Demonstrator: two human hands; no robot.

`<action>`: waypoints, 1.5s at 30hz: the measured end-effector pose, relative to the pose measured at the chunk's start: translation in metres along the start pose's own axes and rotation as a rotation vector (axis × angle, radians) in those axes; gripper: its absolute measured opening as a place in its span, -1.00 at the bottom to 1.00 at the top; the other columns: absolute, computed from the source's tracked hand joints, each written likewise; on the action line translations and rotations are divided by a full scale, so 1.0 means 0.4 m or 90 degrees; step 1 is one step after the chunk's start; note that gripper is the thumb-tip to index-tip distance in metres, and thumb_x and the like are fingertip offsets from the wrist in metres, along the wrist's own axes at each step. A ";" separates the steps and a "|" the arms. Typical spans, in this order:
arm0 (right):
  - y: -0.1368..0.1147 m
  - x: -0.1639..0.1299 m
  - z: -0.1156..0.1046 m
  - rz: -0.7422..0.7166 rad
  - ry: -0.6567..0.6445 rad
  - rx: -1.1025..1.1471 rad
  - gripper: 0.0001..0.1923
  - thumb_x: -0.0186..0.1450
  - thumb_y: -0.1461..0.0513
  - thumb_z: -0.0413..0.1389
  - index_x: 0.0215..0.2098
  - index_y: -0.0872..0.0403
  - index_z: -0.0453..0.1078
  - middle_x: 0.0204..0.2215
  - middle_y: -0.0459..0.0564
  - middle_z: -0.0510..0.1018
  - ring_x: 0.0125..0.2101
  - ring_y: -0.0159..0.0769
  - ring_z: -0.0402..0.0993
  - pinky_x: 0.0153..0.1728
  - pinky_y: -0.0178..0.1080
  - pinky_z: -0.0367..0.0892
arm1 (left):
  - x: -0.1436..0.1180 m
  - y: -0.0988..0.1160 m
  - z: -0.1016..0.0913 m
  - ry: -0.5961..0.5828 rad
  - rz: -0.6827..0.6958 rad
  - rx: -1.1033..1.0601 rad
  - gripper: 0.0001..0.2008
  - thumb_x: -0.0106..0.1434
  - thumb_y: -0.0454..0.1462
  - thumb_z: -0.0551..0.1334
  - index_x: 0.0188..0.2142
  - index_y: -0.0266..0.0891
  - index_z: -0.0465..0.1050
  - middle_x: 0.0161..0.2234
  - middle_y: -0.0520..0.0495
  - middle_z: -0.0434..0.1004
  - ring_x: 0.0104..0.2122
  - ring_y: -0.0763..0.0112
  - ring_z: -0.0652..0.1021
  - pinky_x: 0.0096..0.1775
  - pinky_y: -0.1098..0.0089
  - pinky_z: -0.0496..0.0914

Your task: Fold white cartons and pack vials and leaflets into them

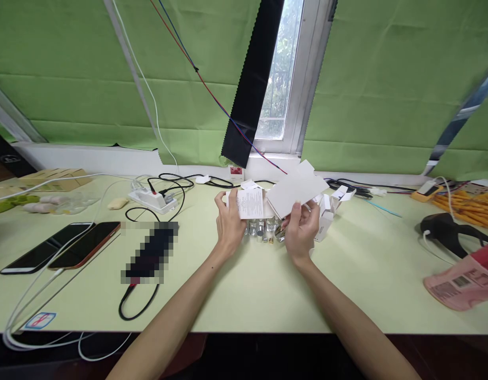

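My left hand (229,221) grips a folded printed leaflet (250,203), held upright above the table. My right hand (300,228) holds an open white cardboard carton (296,189) by its lower edge, flap tilted up to the right. Between and below the hands, several small glass vials with metal caps (264,229) stand on the pale green table (244,295). More small white cartons (326,214) lie just right of my right hand.
Two phones (61,246) and a blurred dark device (151,252) with cables lie at left. A white power strip (152,200) sits behind them. At right are a black tool (449,232), a pink package (463,282) and orange pieces (467,207).
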State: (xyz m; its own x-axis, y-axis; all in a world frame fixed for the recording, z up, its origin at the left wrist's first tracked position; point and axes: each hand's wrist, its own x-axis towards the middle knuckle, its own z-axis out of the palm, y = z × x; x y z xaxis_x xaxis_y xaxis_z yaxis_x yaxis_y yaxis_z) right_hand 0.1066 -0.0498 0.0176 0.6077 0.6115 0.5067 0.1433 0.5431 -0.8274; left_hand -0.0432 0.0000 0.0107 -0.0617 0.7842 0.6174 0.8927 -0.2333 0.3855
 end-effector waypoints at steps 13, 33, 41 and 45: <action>0.000 0.002 0.004 0.021 0.002 0.036 -0.63 0.39 -0.03 0.08 -0.05 0.06 0.20 -0.43 -0.10 0.52 -0.67 -0.41 0.41 -0.67 -0.34 0.35 | -0.007 0.007 0.004 -0.014 0.011 -0.024 -0.30 0.15 -0.39 0.22 0.25 -0.03 0.07 0.21 -0.28 0.09 -0.37 0.31 0.50 -0.47 0.37 0.26; 0.010 0.000 0.013 0.019 -0.028 0.104 -0.65 0.34 -0.03 0.15 -0.16 0.05 0.24 -0.29 -0.04 0.51 -0.60 -0.43 0.45 -0.62 -0.32 0.41 | -0.006 0.005 0.005 0.018 0.012 -0.067 -0.29 0.13 -0.37 0.24 0.25 -0.08 0.07 0.17 -0.27 0.10 -0.33 0.27 0.53 -0.45 0.32 0.37; 0.013 0.000 0.014 0.019 -0.049 0.109 -0.66 0.33 -0.02 0.17 -0.17 0.05 0.27 -0.28 -0.04 0.50 -0.58 -0.42 0.44 -0.59 -0.29 0.44 | -0.005 0.006 0.001 0.020 0.000 -0.069 -0.26 0.12 -0.38 0.25 0.26 -0.07 0.06 0.16 -0.27 0.11 -0.31 0.25 0.55 -0.41 0.27 0.44; 0.013 0.001 0.015 0.028 -0.058 0.119 -0.65 0.32 -0.02 0.18 -0.19 0.06 0.28 -0.36 -0.08 0.49 -0.55 -0.39 0.45 -0.57 -0.27 0.44 | -0.005 0.006 0.001 0.021 0.002 -0.078 -0.26 0.12 -0.38 0.26 0.27 -0.08 0.06 0.16 -0.27 0.10 -0.31 0.25 0.54 -0.41 0.26 0.45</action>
State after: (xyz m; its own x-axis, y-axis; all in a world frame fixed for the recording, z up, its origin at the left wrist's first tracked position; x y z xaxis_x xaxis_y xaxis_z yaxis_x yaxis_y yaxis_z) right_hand 0.1030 -0.0435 0.0150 0.5360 0.6814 0.4984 -0.0341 0.6073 -0.7937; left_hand -0.0408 -0.0019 0.0103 -0.0759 0.7647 0.6399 0.8315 -0.3056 0.4639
